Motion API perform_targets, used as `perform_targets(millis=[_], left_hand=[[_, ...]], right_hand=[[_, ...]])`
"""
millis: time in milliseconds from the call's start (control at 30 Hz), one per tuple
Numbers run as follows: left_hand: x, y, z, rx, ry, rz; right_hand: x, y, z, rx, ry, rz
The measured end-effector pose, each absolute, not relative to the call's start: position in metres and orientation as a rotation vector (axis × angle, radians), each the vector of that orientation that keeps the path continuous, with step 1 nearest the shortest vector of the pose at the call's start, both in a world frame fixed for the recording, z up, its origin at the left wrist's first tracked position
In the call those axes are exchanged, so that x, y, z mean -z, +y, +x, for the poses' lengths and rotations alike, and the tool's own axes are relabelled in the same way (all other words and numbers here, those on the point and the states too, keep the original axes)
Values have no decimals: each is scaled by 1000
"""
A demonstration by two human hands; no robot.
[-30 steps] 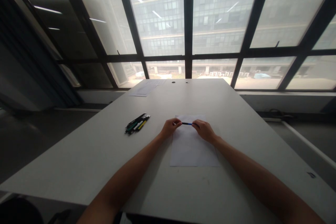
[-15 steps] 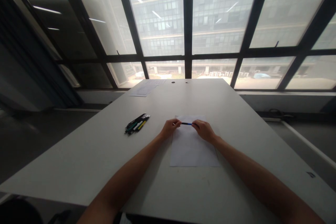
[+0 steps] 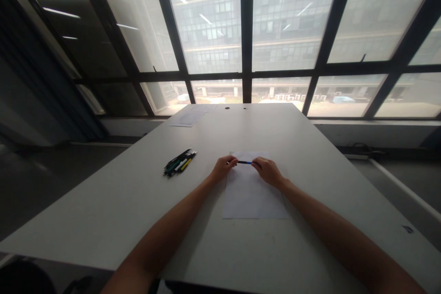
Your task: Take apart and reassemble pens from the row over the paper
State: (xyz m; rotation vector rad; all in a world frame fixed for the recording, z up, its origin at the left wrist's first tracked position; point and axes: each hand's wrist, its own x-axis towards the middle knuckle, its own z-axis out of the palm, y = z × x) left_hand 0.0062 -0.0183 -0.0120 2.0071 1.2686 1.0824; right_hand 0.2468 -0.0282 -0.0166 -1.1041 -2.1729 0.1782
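Observation:
A slim pen [image 3: 245, 162], dark with a blue part toward the right, lies level between my two hands above the upper part of a white sheet of paper [image 3: 255, 197]. My left hand [image 3: 223, 166] is closed, pinching the pen's left end at the paper's left edge. Closed around the right end is my right hand [image 3: 267, 169], its fingers hiding that tip. Left of my hands, a pile of pens [image 3: 179, 163] rests on the white table [image 3: 144, 211], mostly black ones with green, white and yellow parts.
Printed sheets [image 3: 189, 117] lie at the table's far left corner. Two small dark spots [image 3: 227, 108] show near the far edge, and a dark mark [image 3: 408, 229] is at the right. Beyond the table stand large framed windows [image 3: 282, 23]; a dark curtain [image 3: 44, 59] hangs left.

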Motion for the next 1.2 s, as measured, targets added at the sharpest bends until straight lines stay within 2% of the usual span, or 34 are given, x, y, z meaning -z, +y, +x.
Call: perform_targets(millis=[1200], left_hand=[[11,-22,5,-1096,1292,2032]], right_hand=[[18,-27,247,-179,-2185,-1112]])
